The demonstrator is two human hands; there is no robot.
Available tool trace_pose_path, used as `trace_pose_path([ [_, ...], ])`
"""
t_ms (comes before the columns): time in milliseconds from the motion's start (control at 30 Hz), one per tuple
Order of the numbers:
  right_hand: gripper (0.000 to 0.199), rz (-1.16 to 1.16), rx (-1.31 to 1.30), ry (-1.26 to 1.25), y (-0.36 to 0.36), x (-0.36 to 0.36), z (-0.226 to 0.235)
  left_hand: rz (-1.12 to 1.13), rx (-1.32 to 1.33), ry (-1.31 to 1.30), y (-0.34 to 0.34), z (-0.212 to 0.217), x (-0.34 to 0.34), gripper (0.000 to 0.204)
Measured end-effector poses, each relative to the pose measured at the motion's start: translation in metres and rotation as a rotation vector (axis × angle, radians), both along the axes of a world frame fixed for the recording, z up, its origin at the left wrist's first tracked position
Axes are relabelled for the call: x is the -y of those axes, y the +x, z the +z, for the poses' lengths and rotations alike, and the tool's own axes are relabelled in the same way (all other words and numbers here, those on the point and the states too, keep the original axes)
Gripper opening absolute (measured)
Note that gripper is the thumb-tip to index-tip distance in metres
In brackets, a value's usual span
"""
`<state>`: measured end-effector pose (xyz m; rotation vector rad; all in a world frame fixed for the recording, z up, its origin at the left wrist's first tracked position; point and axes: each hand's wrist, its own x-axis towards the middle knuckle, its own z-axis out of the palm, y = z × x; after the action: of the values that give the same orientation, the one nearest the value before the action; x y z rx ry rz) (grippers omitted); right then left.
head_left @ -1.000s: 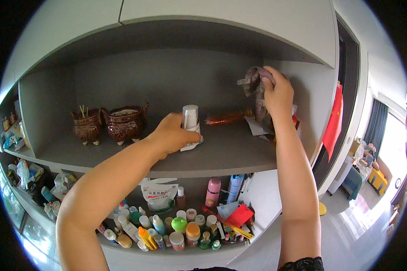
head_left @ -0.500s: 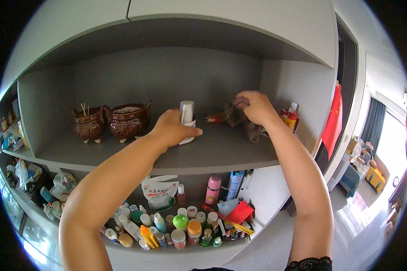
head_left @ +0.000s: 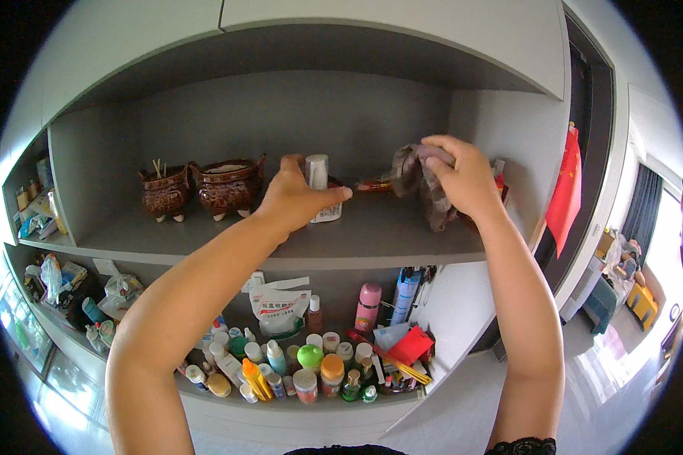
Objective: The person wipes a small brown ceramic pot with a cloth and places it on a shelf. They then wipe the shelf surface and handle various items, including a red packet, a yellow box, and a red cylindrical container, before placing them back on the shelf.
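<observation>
My left hand (head_left: 292, 199) is wrapped around a small white bottle (head_left: 320, 189) that stands on the grey upper shelf (head_left: 372, 239), near its middle. My right hand (head_left: 463, 174) clutches a crumpled grey-brown cloth (head_left: 417, 178) and presses it down on the shelf toward the right end. Just behind the cloth lies a reddish-brown object (head_left: 372, 184), partly hidden. Some red-and-white items (head_left: 499, 173) sit in the right corner behind my right hand.
Two brown ceramic pots (head_left: 201, 188) stand at the left of the upper shelf. The lower shelf (head_left: 311, 406) is crowded with several bottles, jars and a white pouch. A red flag (head_left: 568, 189) hangs beside the cabinet's right side. More clutter fills the shelves at far left.
My right hand came down from high up by the right wall with the cloth and now rubs it on the shelf surface, shifting slightly right. My left hand stays on the white bottle.
</observation>
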<state>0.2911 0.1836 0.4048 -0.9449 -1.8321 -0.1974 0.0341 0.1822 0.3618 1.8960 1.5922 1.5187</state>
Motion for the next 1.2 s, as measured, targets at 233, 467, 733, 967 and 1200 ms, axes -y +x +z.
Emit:
trace_pose_path([
  [233, 0.027, -0.034, -0.113, 0.199, 0.018, 0.014, 0.006, 0.159, -0.337, 0.869, 0.016, -0.007, 0.034, 0.085],
  [467, 0.03, -0.078, -0.245, 0.263, 0.049, 0.034, -0.015, -0.368, -0.526, 0.556, 0.081, 0.0, 0.032, 0.033],
  [733, 0.029, -0.155, -0.605, 0.376, 0.075, 0.106, -0.074, -0.349, -0.789, -0.276, 0.169, 0.022, -0.063, 0.035],
  [967, 0.028, -0.139, -0.684, 0.394, 0.098, 0.119, -0.107, -0.254, -0.437, -0.294, 0.196, 0.021, -0.088, 0.04],
  [1200, 0.029, -0.062, -0.704, 0.332, 0.092, 0.109, -0.112, -0.377, 0.235, -0.266, 0.163, 0.027, -0.032, 0.028],
])
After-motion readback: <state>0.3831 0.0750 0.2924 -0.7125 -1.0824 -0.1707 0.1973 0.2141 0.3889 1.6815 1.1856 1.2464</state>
